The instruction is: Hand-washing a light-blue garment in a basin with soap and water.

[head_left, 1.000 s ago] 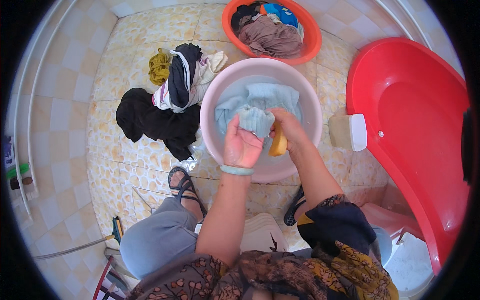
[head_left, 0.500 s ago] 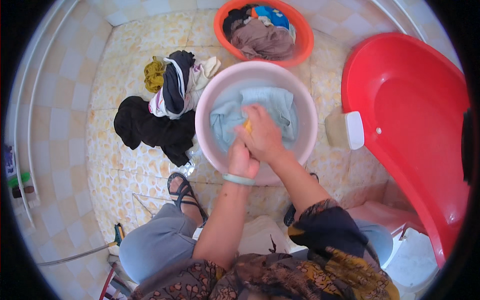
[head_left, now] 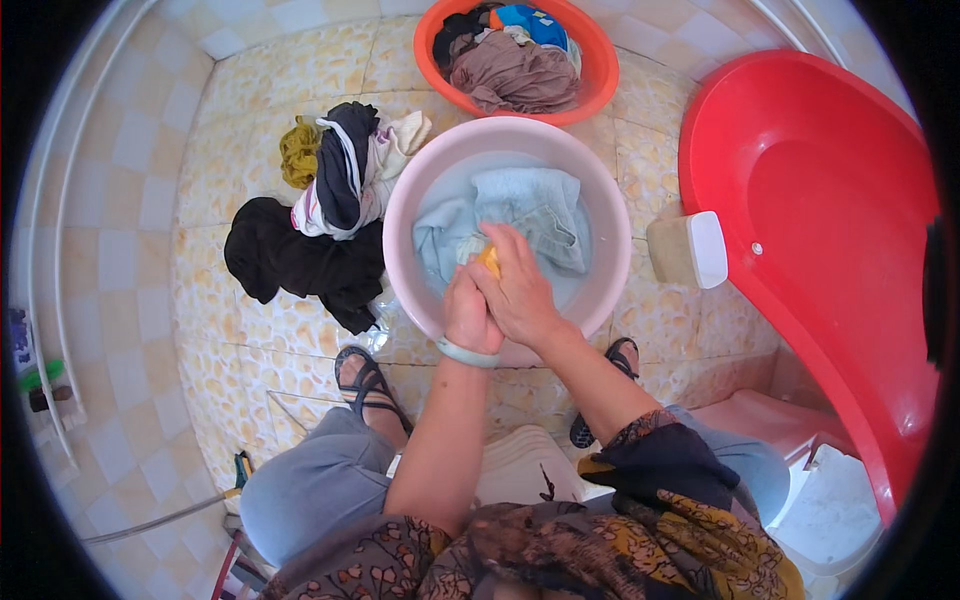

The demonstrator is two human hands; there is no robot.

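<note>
right hand (head_left: 523, 298) bends fingers over a yellow bar (head_left: 489, 261), likely slippery, best gripped along its sides; whether left hand (head_left: 468, 312) pinches soft blue cloth (head_left: 515, 195) is hidden.

The hands (head_left: 522, 302) cover most of the yellow bar (head_left: 489, 262); the top edge crops the orange basin (head_left: 601, 72).

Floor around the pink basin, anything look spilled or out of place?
Possibly spilled: a shiny, clear patch beside the crumpled black cloth garment, on the cream patterned tile floor left of the round pink plastic basin. It gleams against the duller tiles, but could be water or plastic; I can't tell.
</note>
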